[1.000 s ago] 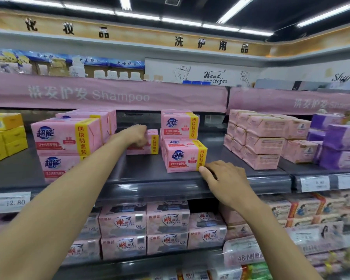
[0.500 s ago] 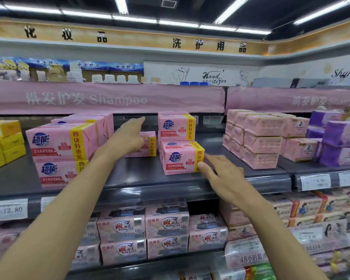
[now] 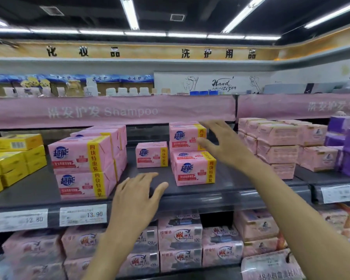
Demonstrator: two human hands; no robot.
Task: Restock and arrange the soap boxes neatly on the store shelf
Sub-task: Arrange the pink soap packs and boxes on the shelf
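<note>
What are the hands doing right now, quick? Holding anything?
Left hand: open, holding nothing, over the front of the shelf.
Right hand: open, holding nothing, beside the top pink soap box.

Top of frame, orange fascia (image 3: 150, 51): 化妆品 at left, 洗护用品 at right. Upper centre, white wall panel (image 3: 240, 81): "Hand sanitizer", the lower word partly cut off. Pink banner (image 3: 170, 112): 洗发护发 Shampoo. Centre, pink soap boxes (image 3: 79, 156) — brand 超能, yellow band 四块特惠装. Lower left, left price tag (image 3: 22, 220): 12.80; right price tag (image 3: 83, 215): 13.90. Bottom centre, lower-shelf boxes (image 3: 179, 236) — 雕, 120.
</note>
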